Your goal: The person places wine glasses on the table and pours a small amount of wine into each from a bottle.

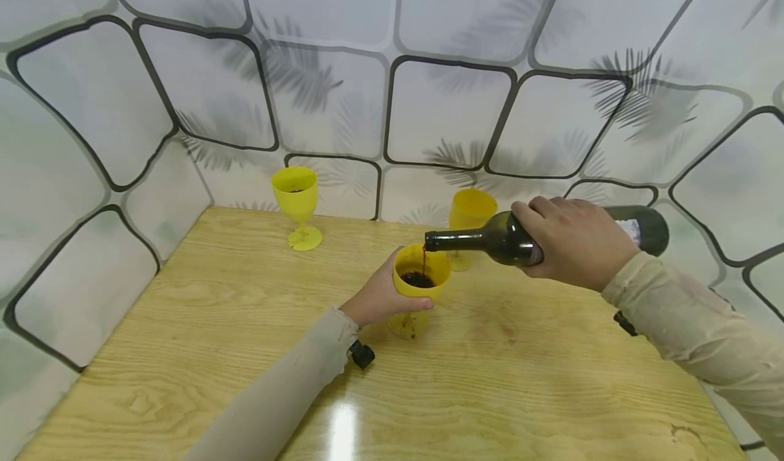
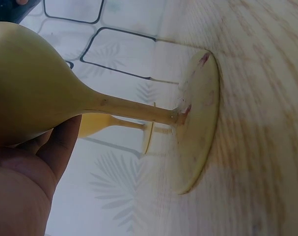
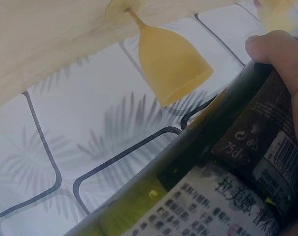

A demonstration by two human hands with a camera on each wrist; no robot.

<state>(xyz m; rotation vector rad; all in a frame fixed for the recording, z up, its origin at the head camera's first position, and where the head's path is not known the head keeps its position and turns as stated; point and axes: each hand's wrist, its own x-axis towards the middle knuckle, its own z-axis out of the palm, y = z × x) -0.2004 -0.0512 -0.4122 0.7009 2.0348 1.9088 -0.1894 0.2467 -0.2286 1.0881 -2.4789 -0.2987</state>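
Observation:
My left hand [image 1: 388, 294] grips the bowl of a yellow goblet [image 1: 409, 325], thumb across its front; dark liquid lies inside. In the left wrist view the goblet's foot [image 2: 200, 123] is at the wooden surface, with the left hand [image 2: 26, 182] around the bowl. My right hand [image 1: 576, 240] holds a dark green bottle [image 1: 505, 236] tilted nearly level, its mouth over the goblet's rim, and a thin dark stream falls into the bowl. The right wrist view shows the labelled bottle [image 3: 188, 147] with the right hand [image 3: 284, 61] curled round it.
A yellow goblet [image 1: 297, 199] with some dark liquid stands at the back left. Another yellow goblet [image 1: 471, 209] stands behind the bottle's neck, partly hidden. The wooden table [image 1: 184, 325] meets a patterned wall [image 1: 331, 100] at the back.

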